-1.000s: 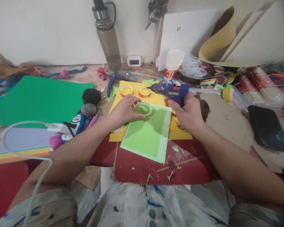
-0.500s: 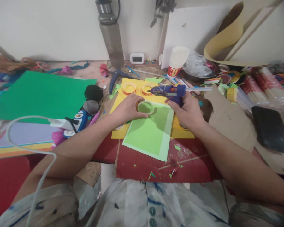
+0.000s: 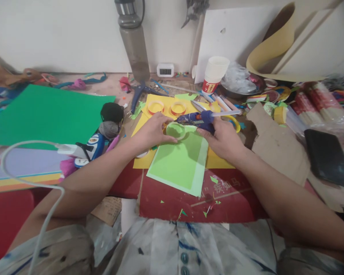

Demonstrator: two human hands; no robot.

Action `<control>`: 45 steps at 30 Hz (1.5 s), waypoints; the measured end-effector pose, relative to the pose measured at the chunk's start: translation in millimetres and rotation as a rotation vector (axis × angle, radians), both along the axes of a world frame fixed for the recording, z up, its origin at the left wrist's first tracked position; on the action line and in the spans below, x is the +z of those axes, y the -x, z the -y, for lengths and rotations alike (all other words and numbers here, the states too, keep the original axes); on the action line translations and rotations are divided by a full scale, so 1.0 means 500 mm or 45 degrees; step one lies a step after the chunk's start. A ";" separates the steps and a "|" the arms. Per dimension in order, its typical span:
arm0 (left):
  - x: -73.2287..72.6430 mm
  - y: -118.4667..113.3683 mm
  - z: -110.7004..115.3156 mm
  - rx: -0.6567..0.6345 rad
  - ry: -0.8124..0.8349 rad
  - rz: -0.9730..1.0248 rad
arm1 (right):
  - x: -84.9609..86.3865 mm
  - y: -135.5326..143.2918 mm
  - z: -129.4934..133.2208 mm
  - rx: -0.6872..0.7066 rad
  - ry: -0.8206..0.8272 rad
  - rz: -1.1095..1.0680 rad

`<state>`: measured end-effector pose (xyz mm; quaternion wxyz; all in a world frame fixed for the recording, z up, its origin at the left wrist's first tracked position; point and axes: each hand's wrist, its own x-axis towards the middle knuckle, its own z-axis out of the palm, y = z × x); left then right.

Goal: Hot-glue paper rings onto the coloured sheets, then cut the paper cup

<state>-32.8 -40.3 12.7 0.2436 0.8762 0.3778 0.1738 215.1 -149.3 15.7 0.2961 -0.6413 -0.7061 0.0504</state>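
Between the thumb and fingers of my left hand (image 3: 160,129) is a pale ring (image 3: 184,133), held over the light green sheet (image 3: 177,164). My right hand (image 3: 223,139) grips a blue glue gun (image 3: 202,120), with a clear glue stick (image 3: 225,113) poking out of its back. The gun's nozzle is at the ring's upper edge; whether they touch, I cannot tell. Two more rings with red-orange bands, a left one (image 3: 155,112) and a right one (image 3: 178,114), lie on the yellow sheet (image 3: 141,162) just beyond.
Red cardboard (image 3: 166,208) with paper scraps lies in front. To the left are a green sheet (image 3: 51,114) and a white cable (image 3: 34,142). A grey bottle (image 3: 134,49), a small clock (image 3: 165,70) and stacked paper cups (image 3: 215,74) stand behind. A black phone (image 3: 329,156) lies right.
My right hand has brought the glue gun left and down, so its nozzle is now at the ring. My left hand keeps the ring in nearly the same place.
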 end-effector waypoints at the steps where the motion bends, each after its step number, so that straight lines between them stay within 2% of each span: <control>1: -0.001 0.000 -0.001 -0.004 -0.002 0.002 | 0.000 0.001 0.000 0.006 0.014 0.006; 13: -0.006 -0.004 -0.003 -0.073 -0.022 0.004 | -0.009 0.010 -0.002 0.046 0.059 0.047; 21: -0.011 -0.005 -0.004 -0.012 -0.023 -0.031 | -0.010 0.016 0.000 0.037 0.113 0.053; 25: 0.000 -0.008 -0.001 -0.003 0.010 -0.073 | -0.011 0.009 -0.001 0.016 0.062 0.068; 32: 0.021 -0.007 0.002 -0.007 0.084 -0.088 | 0.007 -0.006 0.003 -0.050 0.024 0.116; 37: 0.010 0.000 0.011 0.192 0.239 0.035 | 0.025 -0.015 0.009 -0.029 0.040 0.141; 41: 0.002 0.002 0.017 0.309 0.232 0.096 | 0.041 -0.022 0.012 -0.013 0.059 0.181; 45: 0.003 -0.001 0.010 0.161 0.130 0.068 | 0.047 -0.018 0.013 0.019 0.103 0.197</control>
